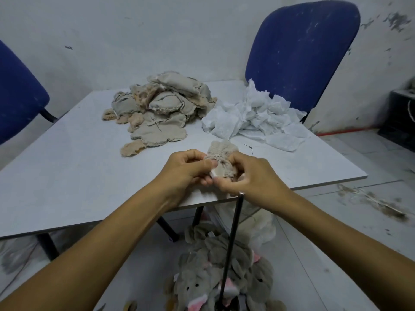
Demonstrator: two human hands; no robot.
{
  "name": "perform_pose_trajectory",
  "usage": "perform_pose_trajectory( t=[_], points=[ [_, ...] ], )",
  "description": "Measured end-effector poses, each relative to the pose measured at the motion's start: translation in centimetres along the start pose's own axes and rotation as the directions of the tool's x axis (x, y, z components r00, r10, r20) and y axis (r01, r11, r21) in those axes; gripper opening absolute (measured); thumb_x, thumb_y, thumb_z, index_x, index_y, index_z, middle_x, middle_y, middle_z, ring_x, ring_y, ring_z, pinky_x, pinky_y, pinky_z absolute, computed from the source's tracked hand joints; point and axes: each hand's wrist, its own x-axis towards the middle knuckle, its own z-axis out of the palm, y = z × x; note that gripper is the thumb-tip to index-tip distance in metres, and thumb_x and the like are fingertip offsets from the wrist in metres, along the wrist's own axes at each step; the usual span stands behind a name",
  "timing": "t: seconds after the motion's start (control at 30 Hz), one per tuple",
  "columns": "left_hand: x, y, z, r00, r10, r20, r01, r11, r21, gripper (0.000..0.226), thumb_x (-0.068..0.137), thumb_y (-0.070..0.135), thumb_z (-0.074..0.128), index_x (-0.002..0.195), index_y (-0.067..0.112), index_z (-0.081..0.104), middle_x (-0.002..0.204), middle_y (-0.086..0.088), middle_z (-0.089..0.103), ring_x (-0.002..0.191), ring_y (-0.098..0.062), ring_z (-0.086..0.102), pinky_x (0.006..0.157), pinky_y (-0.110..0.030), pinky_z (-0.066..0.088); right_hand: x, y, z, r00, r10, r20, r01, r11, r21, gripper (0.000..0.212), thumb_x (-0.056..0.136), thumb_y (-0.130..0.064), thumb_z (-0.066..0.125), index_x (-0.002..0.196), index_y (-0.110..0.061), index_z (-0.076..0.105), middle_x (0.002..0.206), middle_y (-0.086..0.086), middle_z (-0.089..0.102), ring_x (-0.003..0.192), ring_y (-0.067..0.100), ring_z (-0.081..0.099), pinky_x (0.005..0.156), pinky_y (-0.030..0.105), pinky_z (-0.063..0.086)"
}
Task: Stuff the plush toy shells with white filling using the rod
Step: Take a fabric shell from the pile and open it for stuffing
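Right now both hands are working one beige plush shell (221,157) just above the near edge of the grey table (67,171). The left hand (186,168) is pinching the shell's left side, fingers clamped on the fabric. The right hand (249,173) is gripping the other side, its fingers closed on the cloth, where a bit of white filling is showing. A thin black rod (231,245) is hanging down from beneath the right hand. Farther back, a pile of empty shells (157,108) is lying left of a heap of white filling (253,117). Finished grey toys (222,270) are sitting on the floor below.
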Motion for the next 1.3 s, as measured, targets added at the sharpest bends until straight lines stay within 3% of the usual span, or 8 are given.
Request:
perform_pose_trajectory(
  t=[0.3, 0.5, 0.63, 0.77, 0.9, 1.0, 1.17, 1.3],
  points=[
    [-0.5, 0.1, 0.1, 0.998, 0.034, 0.054, -0.037, 0.998, 0.044, 0.019, 0.068, 0.016, 0.077, 0.077, 0.011, 0.062, 0.072, -0.012, 0.06, 0.055, -0.017, 0.05, 0.05, -0.024, 0.038, 0.4, 0.8, 1.6, 0.925, -0.35, -0.148, 0.251, 0.855, -0.454, 0.028, 0.083, -0.026, 0.07, 0.088, -0.007, 0.051, 0.061, 0.01, 0.058, 0.052, 0.032, 0.049, 0.05, 0.034, 0.035],
    [-0.7, 0.1, -0.7, 0.991, 0.069, 0.115, -0.086, 0.985, 0.153, 0.024, 0.08, -0.016, 0.066, 0.091, 0.005, 0.06, 0.066, -0.006, 0.064, 0.056, -0.019, 0.063, 0.048, -0.021, 0.045, 1.0, 1.3, 1.8, 0.968, -0.22, -0.119, 0.119, 0.824, -0.554, 0.038, 0.095, -0.041, 0.05, 0.114, -0.008, 0.047, 0.079, 0.008, 0.063, 0.073, 0.036, 0.058, 0.058, 0.035, 0.03],
    [-0.5, 0.4, -0.5, 0.988, 0.154, 0.021, -0.154, 0.946, 0.284, 0.02, 0.083, -0.013, 0.066, 0.083, 0.007, 0.062, 0.063, -0.007, 0.058, 0.046, -0.013, 0.052, 0.042, -0.026, 0.041, 1.4, 0.6, 1.7, 0.984, -0.126, -0.124, 0.067, 0.915, -0.398, 0.036, 0.087, -0.052, 0.039, 0.097, -0.018, 0.041, 0.072, 0.002, 0.054, 0.069, 0.029, 0.05, 0.058, 0.036, 0.032],
    [-0.2, 0.3, -0.4, 0.981, 0.167, -0.098, -0.136, 0.956, 0.26, 0.017, 0.084, -0.006, 0.067, 0.075, 0.008, 0.063, 0.057, -0.007, 0.054, 0.041, -0.014, 0.044, 0.043, -0.028, 0.039, 1.4, 0.0, 1.8, 0.992, -0.032, -0.122, 0.022, 0.997, -0.077, 0.028, 0.089, -0.038, 0.057, 0.075, -0.019, 0.043, 0.061, -0.007, 0.049, 0.059, 0.007, 0.045, 0.053, 0.025, 0.034],
    [0.1, 0.1, -0.6, 0.981, 0.104, -0.162, -0.075, 0.982, 0.174, 0.027, 0.081, -0.01, 0.065, 0.065, 0.012, 0.065, 0.051, -0.005, 0.052, 0.039, -0.012, 0.042, 0.037, -0.02, 0.035, 0.6, 0.4, 1.1, 0.997, -0.01, 0.082, -0.005, 0.983, 0.185, 0.028, 0.083, -0.034, 0.068, 0.085, -0.01, 0.054, 0.067, -0.007, 0.05, 0.06, 0.006, 0.042, 0.057, 0.026, 0.035],
    [0.6, -0.2, -0.2, 0.967, 0.108, -0.23, -0.057, 0.974, 0.218, 0.024, 0.075, -0.001, 0.07, 0.062, 0.017, 0.062, 0.047, 0.0, 0.048, 0.038, -0.011, 0.041, 0.038, -0.019, 0.032, 0.7, 0.8, 1.2, 0.997, -0.015, 0.075, 0.004, 0.988, 0.155, 0.027, 0.082, -0.038, 0.074, 0.088, -0.017, 0.057, 0.061, -0.012, 0.051, 0.056, 0.003, 0.044, 0.054, 0.02, 0.039],
    [1.1, -0.8, 0.7, 0.911, 0.168, -0.376, -0.022, 0.932, 0.363, 0.018, 0.066, 0.014, 0.07, 0.056, 0.023, 0.058, 0.045, 0.007, 0.044, 0.05, -0.017, 0.039, 0.054, -0.03, 0.034, 2.0, 0.4, 2.0, 0.998, 0.06, -0.038, -0.056, 0.995, 0.086, 0.036, 0.09, -0.049, 0.06, 0.078, -0.014, 0.057, 0.067, 0.006, 0.066, 0.055, 0.015, 0.061, 0.059, 0.037, 0.053],
    [0.7, -0.5, 0.0, 0.97, 0.134, -0.203, -0.066, 0.948, 0.311, 0.024, 0.079, -0.004, 0.068, 0.067, 0.014, 0.058, 0.047, 0.003, 0.041, 0.044, -0.011, 0.038, 0.045, -0.021, 0.032, 2.3, 0.6, 2.0, 0.994, 0.06, -0.096, -0.051, 0.994, 0.093, 0.035, 0.092, -0.042, 0.061, 0.075, -0.011, 0.058, 0.066, 0.008, 0.068, 0.06, 0.023, 0.067, 0.061, 0.045, 0.055]
  ],
)
